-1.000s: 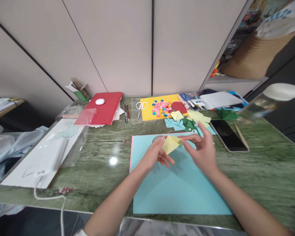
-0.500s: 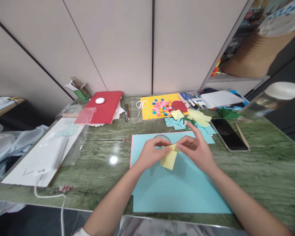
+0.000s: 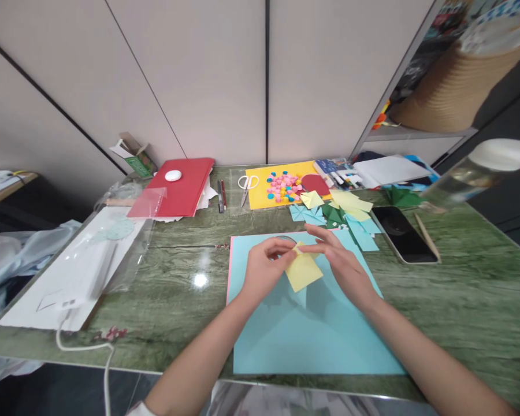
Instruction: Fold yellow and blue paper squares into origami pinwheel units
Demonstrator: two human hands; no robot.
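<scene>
A small square of folded yellow paper (image 3: 304, 273) hangs tilted over the light blue sheet. My left hand (image 3: 266, 268) pinches its upper left corner between thumb and fingers. From the other side my right hand (image 3: 346, 266) reaches in with fingers stretched out and apart, one fingertip touching the paper's top edge. Its thumb is not clearly visible. Beneath both hands lies the large light blue sheet (image 3: 312, 341), with a pink edge showing at its left. A clear round rim (image 3: 286, 237) shows partly behind the hands.
Folded blue pieces (image 3: 303, 214), yellow papers (image 3: 351, 202) and a dark green piece (image 3: 333, 215) lie beyond my hands. Scissors (image 3: 248, 183) and pink beads (image 3: 281, 188) on a yellow sheet are farther back. To the right are a phone (image 3: 403, 234) and clear bottle (image 3: 463, 182); to the left, a red folder (image 3: 186, 190).
The yellow paper has turned and shows a broader face. My right hand's fingers have gone from pinching its top to lying extended against it. My left hand keeps its hold.
</scene>
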